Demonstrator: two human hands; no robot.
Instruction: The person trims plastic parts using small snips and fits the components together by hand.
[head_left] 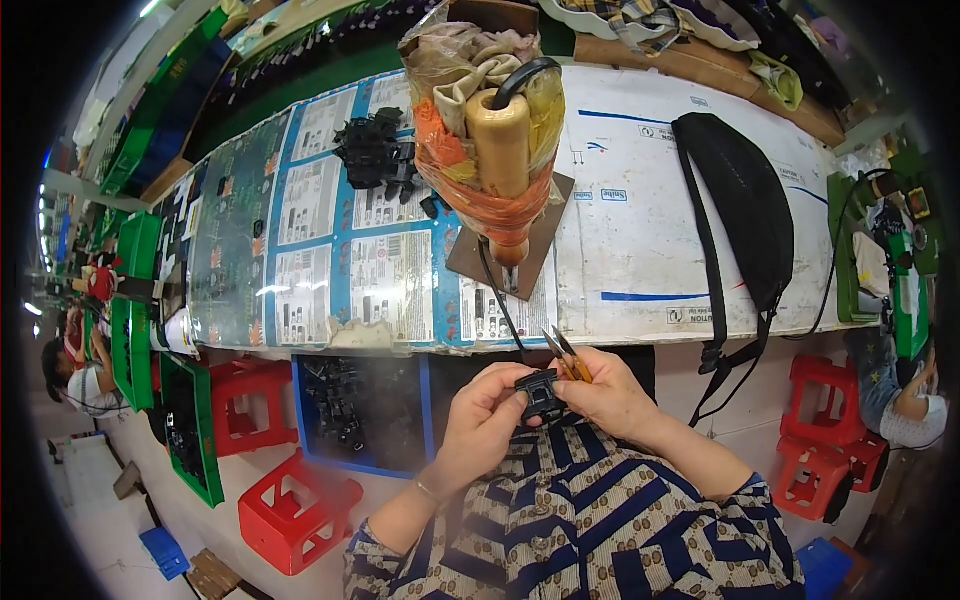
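Just off the near edge of the table, my left hand (pixel 482 420) pinches a small black plastic part (pixel 540 395), roughly square with a recessed middle. My right hand (pixel 610 395) steadies the part's right side with its thumb. The same hand grips a two-pronged pointed tool (pixel 574 367) with orange grips, dark tips up and apart; whether it is tweezers or small snips cannot be told. Beyond my hands, a wooden-handled soldering iron (pixel 498 150) sits tip down in a holder (pixel 440 140) wrapped in plastic and orange tape, on a brown board (pixel 540 270).
A pile of black plastic parts (pixel 375 155) lies left of the holder. On the right rests a black bag (pixel 735 200), its strap hanging over the edge. Below left stand a blue bin (pixel 430 400) of black parts, green trays (pixel 215 480) and red stools (pixel 290 515). Other people sit at both sides.
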